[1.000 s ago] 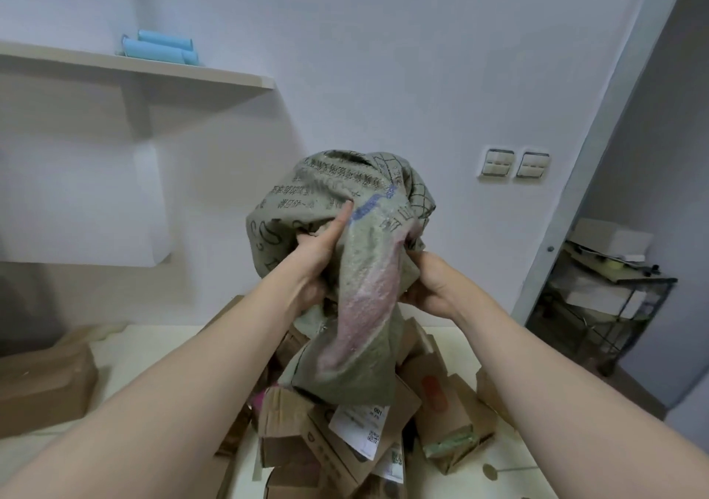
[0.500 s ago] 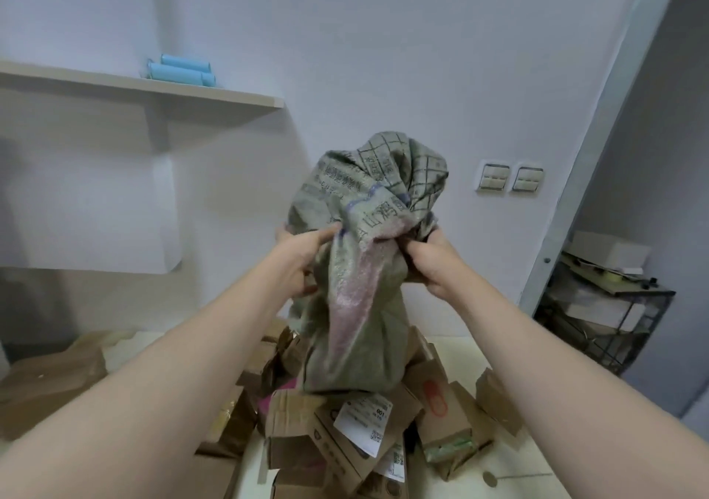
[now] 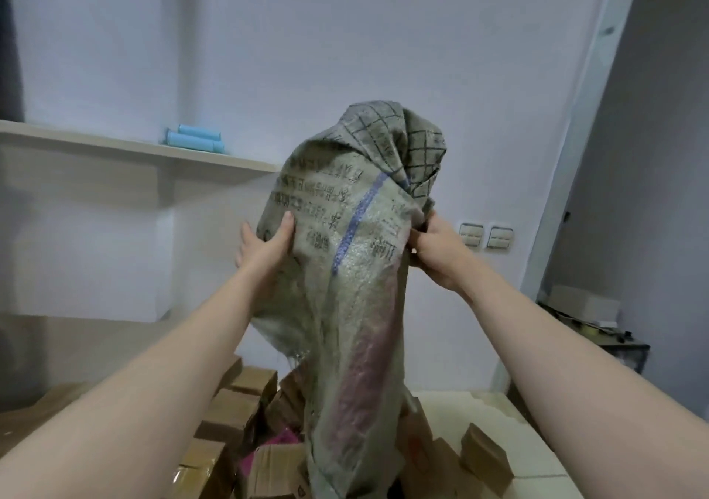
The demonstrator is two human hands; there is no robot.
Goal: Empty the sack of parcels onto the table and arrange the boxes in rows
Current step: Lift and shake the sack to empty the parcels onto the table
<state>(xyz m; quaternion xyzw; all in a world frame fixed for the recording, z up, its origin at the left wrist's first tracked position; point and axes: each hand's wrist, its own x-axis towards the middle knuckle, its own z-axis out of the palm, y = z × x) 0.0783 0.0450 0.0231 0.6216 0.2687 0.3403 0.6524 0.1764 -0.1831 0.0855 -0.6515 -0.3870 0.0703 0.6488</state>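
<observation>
Head view: both hands [image 3: 264,249] grip sack [image 3: 353,306].

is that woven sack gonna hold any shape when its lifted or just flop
Probably flops: the sack crumples and folds where the left hand and right hand bunch it. It hangs limp over the boxes, so it looks nearly empty and likely light.

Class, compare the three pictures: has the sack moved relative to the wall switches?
Yes. The sack has risen: its top now stands well above the wall switches, and both hands grip it at switch height.
</observation>
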